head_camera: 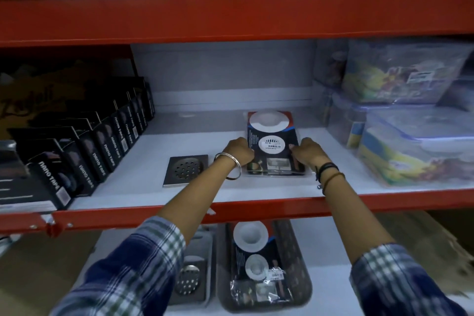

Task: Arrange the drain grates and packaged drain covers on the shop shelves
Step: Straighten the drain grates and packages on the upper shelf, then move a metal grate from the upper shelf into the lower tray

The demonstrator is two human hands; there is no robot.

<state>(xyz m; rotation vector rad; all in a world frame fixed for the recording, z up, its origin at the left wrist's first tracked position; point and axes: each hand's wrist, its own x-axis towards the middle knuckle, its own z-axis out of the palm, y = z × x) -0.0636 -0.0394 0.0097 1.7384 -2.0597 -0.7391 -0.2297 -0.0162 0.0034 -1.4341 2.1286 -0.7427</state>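
Note:
A packaged drain cover, dark card with white discs under clear plastic, lies flat on the white middle shelf. My left hand grips its left edge and my right hand grips its right edge. Left of the pack, a square steel drain grate with a round perforated centre lies flat on the same shelf. On the shelf below, a grey tray holds another packaged drain cover, and a second tray holds a round perforated grate.
A row of black nano tape boxes fills the shelf's left side. Stacked clear plastic containers crowd the right side. A red beam runs overhead and a red shelf lip crosses under my forearms.

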